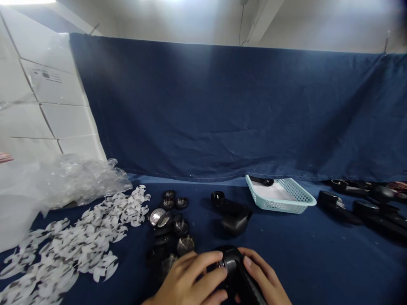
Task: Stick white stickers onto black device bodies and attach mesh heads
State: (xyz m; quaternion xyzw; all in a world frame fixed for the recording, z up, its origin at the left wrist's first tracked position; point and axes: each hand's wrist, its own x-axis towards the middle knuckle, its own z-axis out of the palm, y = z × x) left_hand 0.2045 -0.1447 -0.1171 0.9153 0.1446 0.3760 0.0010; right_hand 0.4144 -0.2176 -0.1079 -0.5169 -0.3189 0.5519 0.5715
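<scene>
We are clasping a black shaver body [237,271] in both hands, the left hand [187,277] closing around its left side and the right hand [263,273] curling around its right. Just beyond the grip, round metal-mesh shaver heads [168,228] are lying in a loose cluster on a navy cloth [318,254]. White film cutouts [63,254] are spreading across the left, beside a crumpled plastic bag [79,180]. Farther off, another black shaver [233,222] is lying near a light-blue plastic basket [281,197], while more black shavers [352,207] are crowding the right.
</scene>
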